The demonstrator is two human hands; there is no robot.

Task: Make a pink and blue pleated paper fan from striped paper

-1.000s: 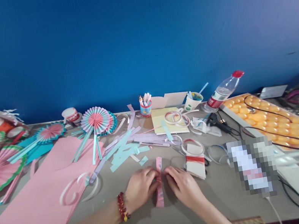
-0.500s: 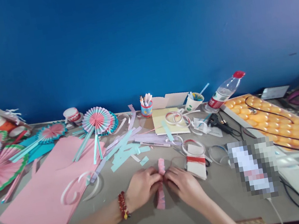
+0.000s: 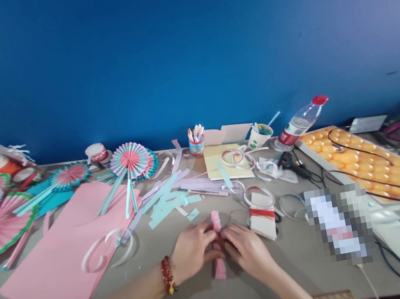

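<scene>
A narrow folded strip of pink paper (image 3: 219,268) stands lengthwise between my hands near the table's front. My left hand (image 3: 194,251), with a red bead bracelet (image 3: 167,275) at the wrist, pinches the strip from the left, its fingers bent round the middle. From the right, my right hand (image 3: 246,247) grips the same middle part with curled fingertips. Both ends of the strip show above and below the fingers. What lies right under the fingertips is hidden.
Pink sheets (image 3: 59,251) and pleated paper fans (image 3: 130,161) lie left. Paper scraps (image 3: 168,201) are ahead. Beyond stand a pen cup (image 3: 197,147), a paper cup (image 3: 259,135) and a tilted bottle (image 3: 298,125). Right are a thread card (image 3: 262,218), cables and an orange tray (image 3: 353,163).
The lower end of the pink strip has swung slightly right, so it stands straighter. My left hand has shifted a little right, its thumb now lower across the strip.
</scene>
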